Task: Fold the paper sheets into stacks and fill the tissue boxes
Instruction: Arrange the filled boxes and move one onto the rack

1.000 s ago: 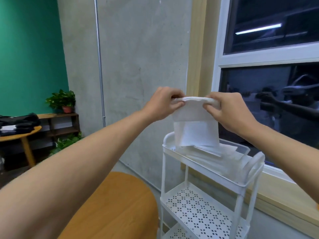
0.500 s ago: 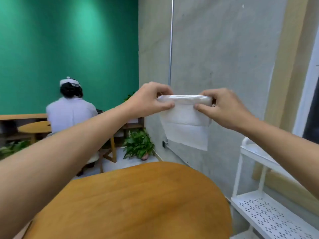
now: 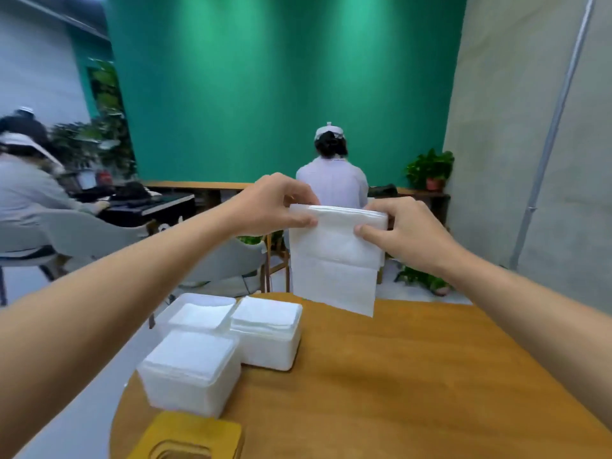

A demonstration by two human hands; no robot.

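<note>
Three tissue boxes (image 3: 212, 346) sit at the left of the tabletop (image 3: 414, 376). Above it, my left hand (image 3: 268, 203) and right hand (image 3: 407, 226) each pinch a top corner of the folded paper stack (image 3: 334, 250), which hangs limp. It looks light and easily torn, probably best gripped along its thick fold.

Paper sheets (image 3: 334, 260): plain white. Three boxes (image 3: 190, 372): milky white, half see-through. Table (image 3: 414, 376): orange-brown wood, faint grain. Lid (image 3: 188, 435): mustard yellow. Back wall (image 3: 281, 94): deep green, paler vertical streaks of light. Side wall (image 3: 496, 127): mottled grey. Plant (image 3: 430, 164): green leaves; pot (image 3: 434, 183) red-orange.
</note>
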